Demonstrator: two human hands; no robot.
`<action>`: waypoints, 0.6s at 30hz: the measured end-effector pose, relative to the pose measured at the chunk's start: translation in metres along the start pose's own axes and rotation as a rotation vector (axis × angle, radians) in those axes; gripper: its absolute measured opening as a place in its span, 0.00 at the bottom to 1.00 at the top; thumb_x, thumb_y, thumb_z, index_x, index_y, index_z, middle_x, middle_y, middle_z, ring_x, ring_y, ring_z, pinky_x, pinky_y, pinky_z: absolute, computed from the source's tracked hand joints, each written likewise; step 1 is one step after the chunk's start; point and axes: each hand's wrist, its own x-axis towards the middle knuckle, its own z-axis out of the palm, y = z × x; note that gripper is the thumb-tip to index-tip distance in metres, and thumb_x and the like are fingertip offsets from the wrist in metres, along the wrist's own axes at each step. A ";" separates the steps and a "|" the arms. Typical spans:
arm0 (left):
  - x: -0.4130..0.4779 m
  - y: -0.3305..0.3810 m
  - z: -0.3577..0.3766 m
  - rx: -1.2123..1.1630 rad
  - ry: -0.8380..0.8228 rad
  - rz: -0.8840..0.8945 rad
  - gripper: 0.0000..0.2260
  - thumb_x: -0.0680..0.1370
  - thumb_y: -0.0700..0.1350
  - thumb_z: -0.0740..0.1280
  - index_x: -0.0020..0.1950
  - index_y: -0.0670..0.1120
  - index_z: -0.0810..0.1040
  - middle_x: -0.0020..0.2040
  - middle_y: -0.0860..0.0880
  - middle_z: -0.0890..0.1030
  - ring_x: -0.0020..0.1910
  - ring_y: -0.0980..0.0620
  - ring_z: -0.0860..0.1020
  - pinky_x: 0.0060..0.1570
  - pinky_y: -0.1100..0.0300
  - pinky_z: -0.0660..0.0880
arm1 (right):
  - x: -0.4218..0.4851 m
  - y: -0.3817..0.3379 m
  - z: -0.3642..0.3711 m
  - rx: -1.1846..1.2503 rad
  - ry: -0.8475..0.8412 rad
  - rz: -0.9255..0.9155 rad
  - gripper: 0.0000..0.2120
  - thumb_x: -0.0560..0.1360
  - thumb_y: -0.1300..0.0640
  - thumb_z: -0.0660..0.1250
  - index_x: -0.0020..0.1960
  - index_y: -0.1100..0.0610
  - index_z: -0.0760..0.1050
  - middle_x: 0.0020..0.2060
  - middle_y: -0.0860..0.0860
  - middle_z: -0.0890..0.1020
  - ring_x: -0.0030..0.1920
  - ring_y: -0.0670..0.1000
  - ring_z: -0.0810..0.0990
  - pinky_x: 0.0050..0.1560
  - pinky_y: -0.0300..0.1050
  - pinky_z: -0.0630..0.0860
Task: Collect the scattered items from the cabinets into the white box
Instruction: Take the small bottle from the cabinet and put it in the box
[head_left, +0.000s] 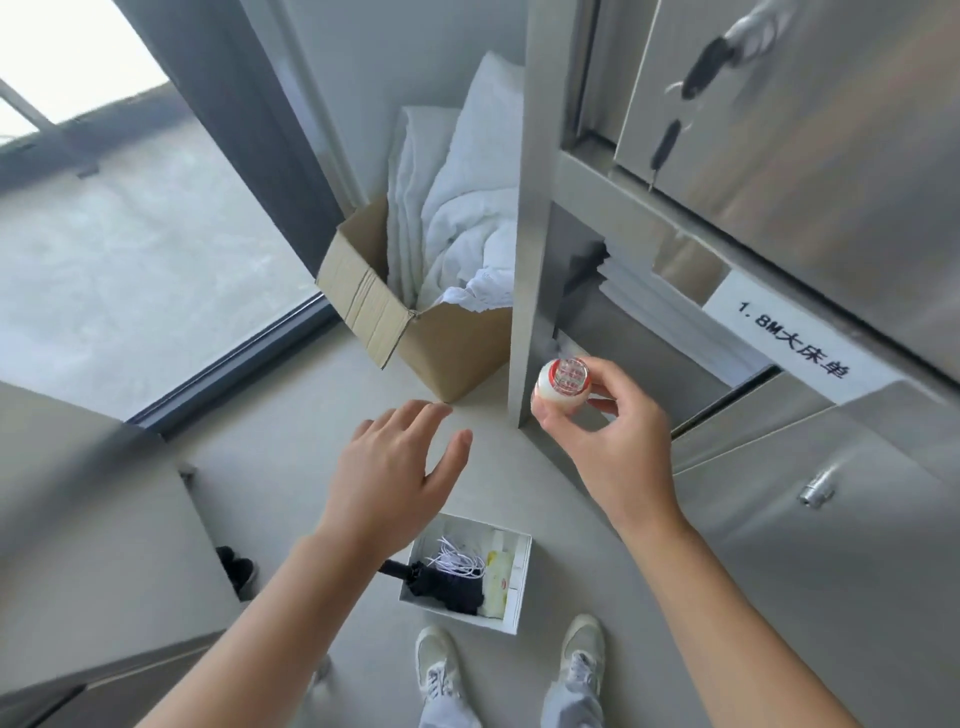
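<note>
Already the white box (522, 582) on the floor holds an umbrella (447, 587), a cord (457, 561) and a packet (497, 579), while the right hand (618, 441) pinches a small bottle (561, 387) not yet dropped in and the left hand (400, 467) hovers spread, holding nothing.

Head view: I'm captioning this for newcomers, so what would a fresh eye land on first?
First, the small white bottle with a red-ringed clear cap, pinched in the right hand at mid-frame before the open cabinet. Next, the white box on the floor between the arms, holding a dark umbrella and white cord; the left hand hovers open.
</note>
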 end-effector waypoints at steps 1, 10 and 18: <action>-0.011 0.002 -0.011 0.016 0.014 -0.014 0.22 0.80 0.61 0.53 0.61 0.50 0.78 0.58 0.55 0.81 0.53 0.48 0.80 0.54 0.54 0.73 | -0.006 -0.011 -0.001 -0.012 -0.032 -0.031 0.17 0.68 0.49 0.80 0.55 0.47 0.80 0.49 0.41 0.85 0.51 0.45 0.82 0.52 0.38 0.78; -0.116 -0.002 -0.097 0.113 0.176 -0.203 0.23 0.81 0.61 0.53 0.62 0.49 0.78 0.58 0.53 0.81 0.52 0.47 0.80 0.53 0.52 0.72 | -0.061 -0.087 0.009 -0.066 -0.358 -0.222 0.21 0.67 0.36 0.74 0.56 0.43 0.79 0.49 0.38 0.83 0.52 0.38 0.80 0.49 0.28 0.73; -0.198 -0.018 -0.120 0.070 0.285 -0.317 0.22 0.81 0.60 0.54 0.62 0.48 0.77 0.57 0.52 0.81 0.53 0.48 0.80 0.53 0.53 0.72 | -0.118 -0.135 0.036 -0.041 -0.522 -0.301 0.23 0.68 0.35 0.75 0.58 0.43 0.78 0.50 0.37 0.83 0.54 0.41 0.80 0.53 0.35 0.76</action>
